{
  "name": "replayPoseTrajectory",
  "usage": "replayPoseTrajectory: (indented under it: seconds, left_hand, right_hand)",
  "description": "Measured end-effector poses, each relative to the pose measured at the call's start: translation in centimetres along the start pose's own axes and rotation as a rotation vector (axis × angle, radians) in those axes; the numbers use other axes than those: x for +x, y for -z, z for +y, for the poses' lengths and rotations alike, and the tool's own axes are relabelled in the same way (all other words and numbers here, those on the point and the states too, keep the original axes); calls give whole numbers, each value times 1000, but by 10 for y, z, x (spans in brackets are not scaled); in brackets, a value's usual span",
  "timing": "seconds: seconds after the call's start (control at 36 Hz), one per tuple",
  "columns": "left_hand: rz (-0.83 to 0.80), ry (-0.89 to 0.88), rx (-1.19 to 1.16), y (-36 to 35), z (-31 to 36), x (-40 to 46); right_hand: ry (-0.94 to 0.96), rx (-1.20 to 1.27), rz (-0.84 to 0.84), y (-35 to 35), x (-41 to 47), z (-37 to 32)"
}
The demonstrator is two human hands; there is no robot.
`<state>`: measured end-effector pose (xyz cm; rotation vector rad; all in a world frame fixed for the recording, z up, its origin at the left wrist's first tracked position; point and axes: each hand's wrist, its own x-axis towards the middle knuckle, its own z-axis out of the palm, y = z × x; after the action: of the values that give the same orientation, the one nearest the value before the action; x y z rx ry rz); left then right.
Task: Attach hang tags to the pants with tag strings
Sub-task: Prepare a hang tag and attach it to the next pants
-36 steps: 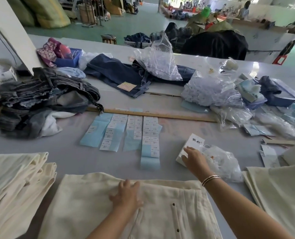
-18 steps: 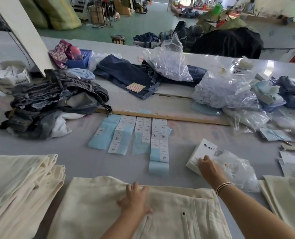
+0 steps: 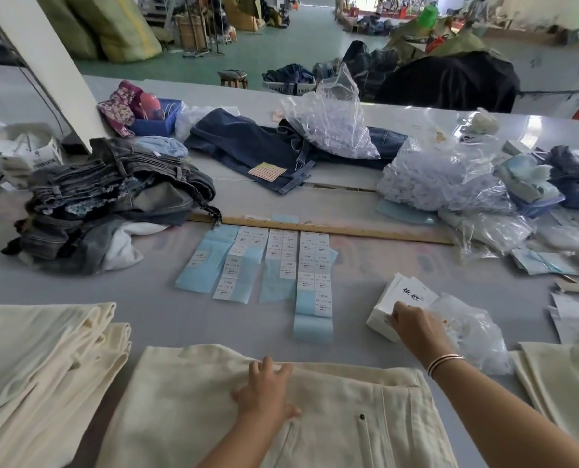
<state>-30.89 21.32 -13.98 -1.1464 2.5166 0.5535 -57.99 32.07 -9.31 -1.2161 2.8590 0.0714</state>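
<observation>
Since a second ago your right hand [image 3: 413, 324] has stayed on the stack of white hang tags [image 3: 399, 304], and the top tags now look fanned and lifted at the far edge where before they lay squarer. Fingers curl over the near edge of the stack; whether a single tag is pinched out you cannot tell from here. Thin bangles sit at that wrist. Your left hand [image 3: 264, 390] is unchanged: flat, fingers spread apart, pressing on the cream pants [image 3: 332, 410] laid across the near edge of the grey table [image 3: 399, 261]. Waistband end with a dark rivet lies toward your right. Hang tag stack rests on the table just beyond the pants, right of centre, touching a crumpled clear plastic bag [image 3: 470, 329] beside it. Folded cream pants pile [image 3: 41, 352] to your left; more cream fabric [image 3: 565, 376] at the right edge. Blue strips of size stickers [image 3: 264, 265] lie in rows mid-table, just in front of a wooden ruler [image 3: 349, 231]. Heap of faded denim [image 3: 112, 201] far left, dark blue jeans [image 3: 254, 150] beyond the ruler, bags of clear plastic fasteners [image 3: 440, 177] far right. Tag strings not made out with certainty.
</observation>
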Motion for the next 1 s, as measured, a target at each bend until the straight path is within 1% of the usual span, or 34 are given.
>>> replayPoseTrajectory:
  seconds: [0.06,0.14,0.19,0.28,0.33,0.39,0.44,0.47,0.5,0.53,0.56,0.58,0.64,0.69,0.72,0.75,0.81,0.86,0.89,1.0]
  left_hand:
    - [-5,4,1,-1,0,2]
    - [-13,17,-5,-3,-1,4]
    - [-67,35,-41,-4,-1,7]
    - [-198,68,-227,10,3,15]
    - [-160,103,-458,28,8,22]
    - [-81,144,-878,50,12,25]
    - [-129,164,-1345,70,14,27]
    - [-173,187,-1509,79,14,29]
    - [-201,218,-1599,84,10,31]
    - [-191,255,-1648,89,7,34]
    - [-131,282,-1662,91,2,38]
    - [-42,295,-1615,92,-3,42]
    - [113,295,-1438,90,-14,50]
    - [189,277,-1255,86,-27,58]
    - [211,265,-1147,84,-34,63]
    - [215,246,-1027,82,-41,66]
    - [170,163,-786,78,-53,71]
    - [101,24,-604,73,-58,76]
    - [71,-51,-527,72,-57,78]
    - [2,-287,-200,71,-43,88]
  right_hand:
    - [-98,142,2,-1,0,-1]
    - [-181,307,23,4,5,-2]
    - [-195,438,137,12,6,-5]
    - [-139,563,370,30,1,-21]
    - [-20,567,428,42,-9,-46]
    - [123,526,415,46,-21,-75]
    - [319,456,400,45,-33,-103]
    - [438,423,404,43,-39,-116]
    - [557,385,408,41,-43,-127]
    - [667,358,398,38,-47,-137]
    - [763,346,357,35,-49,-146]
    - [836,347,296,28,-50,-153]
    - [924,370,164,14,-49,-161]
    - [955,425,49,5,-45,-165]
    - [936,469,33,3,-41,-167]
    - [886,513,54,1,-37,-166]
    - [679,613,98,-2,-24,-162]
    - [436,620,47,-7,-5,-152]
    - [365,578,5,-11,5,-145]
    - [276,357,-149,-25,35,-122]
